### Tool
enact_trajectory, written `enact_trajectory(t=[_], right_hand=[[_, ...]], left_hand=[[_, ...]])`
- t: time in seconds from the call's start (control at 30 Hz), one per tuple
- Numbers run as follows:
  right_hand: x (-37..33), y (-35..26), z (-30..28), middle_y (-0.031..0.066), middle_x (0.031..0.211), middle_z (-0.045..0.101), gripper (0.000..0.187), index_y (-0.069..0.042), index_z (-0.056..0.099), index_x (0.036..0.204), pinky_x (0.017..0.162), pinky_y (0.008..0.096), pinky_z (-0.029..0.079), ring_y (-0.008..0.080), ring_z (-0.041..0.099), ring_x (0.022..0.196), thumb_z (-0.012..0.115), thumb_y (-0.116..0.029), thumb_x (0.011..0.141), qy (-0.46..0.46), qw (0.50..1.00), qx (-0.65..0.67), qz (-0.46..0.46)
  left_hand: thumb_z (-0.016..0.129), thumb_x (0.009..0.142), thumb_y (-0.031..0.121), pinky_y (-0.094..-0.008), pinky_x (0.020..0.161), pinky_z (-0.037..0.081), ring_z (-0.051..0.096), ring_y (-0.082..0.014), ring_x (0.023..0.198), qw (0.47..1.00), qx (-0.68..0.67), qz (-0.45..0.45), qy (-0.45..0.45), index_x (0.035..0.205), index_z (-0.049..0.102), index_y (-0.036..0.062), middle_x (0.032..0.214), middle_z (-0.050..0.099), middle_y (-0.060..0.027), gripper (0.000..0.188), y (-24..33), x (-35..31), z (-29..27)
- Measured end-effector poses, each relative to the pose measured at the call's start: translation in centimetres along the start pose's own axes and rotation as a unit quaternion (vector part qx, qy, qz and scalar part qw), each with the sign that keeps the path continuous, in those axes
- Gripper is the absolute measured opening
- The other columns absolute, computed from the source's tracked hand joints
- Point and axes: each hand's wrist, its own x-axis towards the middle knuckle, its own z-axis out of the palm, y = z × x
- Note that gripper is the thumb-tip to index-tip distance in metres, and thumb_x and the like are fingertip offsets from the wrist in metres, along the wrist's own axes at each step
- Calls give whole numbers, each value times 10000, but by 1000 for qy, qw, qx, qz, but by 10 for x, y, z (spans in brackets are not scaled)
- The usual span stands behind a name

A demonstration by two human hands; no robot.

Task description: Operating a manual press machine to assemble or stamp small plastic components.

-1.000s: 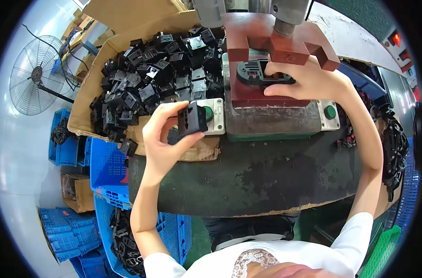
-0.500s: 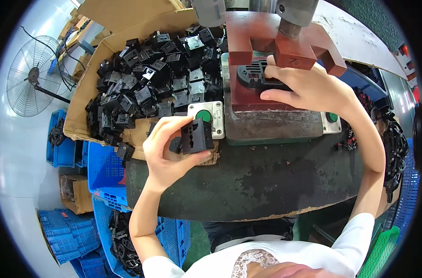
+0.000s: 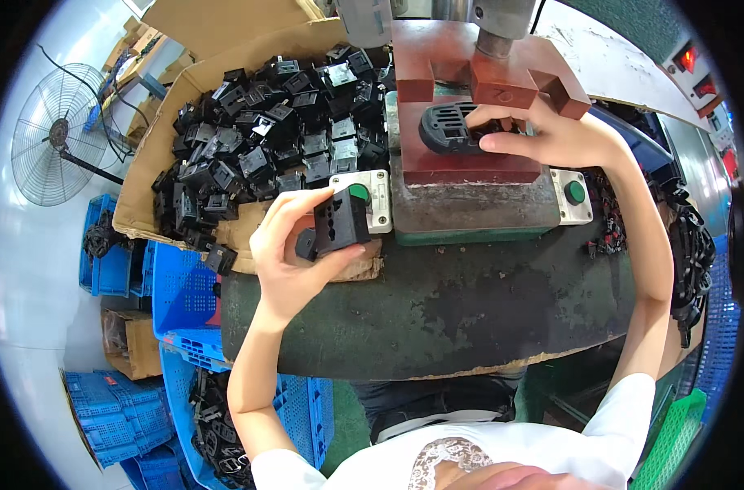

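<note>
A black block (image 3: 339, 222) with holes in its face is held up in the air by the left hand (image 3: 284, 249), gripped between the thumb below and the fingers above. Behind it, partly hidden, stands a pale control box (image 3: 380, 206) with a round green button (image 3: 359, 192); whether block and box touch, I cannot tell.

The other piece being handled is a black slotted part (image 3: 447, 129) with a rounded left end, over the dark red lower block (image 3: 461, 171). The right hand (image 3: 564, 140) has closed on its right end — thumb on the near side, fingers on the far side (whether the part lies flat or is slightly raised is hard to tell). Just above that hand hangs a notched red upper block (image 3: 502, 69), joined to a metal shaft (image 3: 496, 42).

The lower block sits on a worn grey metal base (image 3: 478, 208), and a second green button (image 3: 575, 192) is at its right. In front spreads a dark, scuffed tabletop (image 3: 437, 306). To the left, a cardboard box (image 3: 139, 192) holds a heap of black blocks (image 3: 257, 122) — some with shiny metal faces. Farther out are blue crates (image 3: 184, 286), a fan (image 3: 57, 135) and, at the lower right, a green basket (image 3: 674, 441).
</note>
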Motion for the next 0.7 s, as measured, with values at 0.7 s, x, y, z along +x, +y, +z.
enact_trajectory(t=[0.7], right_hand=[[-7,4,46,-19,800,455,233,-10,619,1022,780,234,421,73,480,763,689,-98,819,256,949,169,-67]], left_hand=[[718,755,-1,-276,894,476,572,-141,999,987,-145,-48,58,1188,505,-50,1080,572,-87,485,2,37,32]])
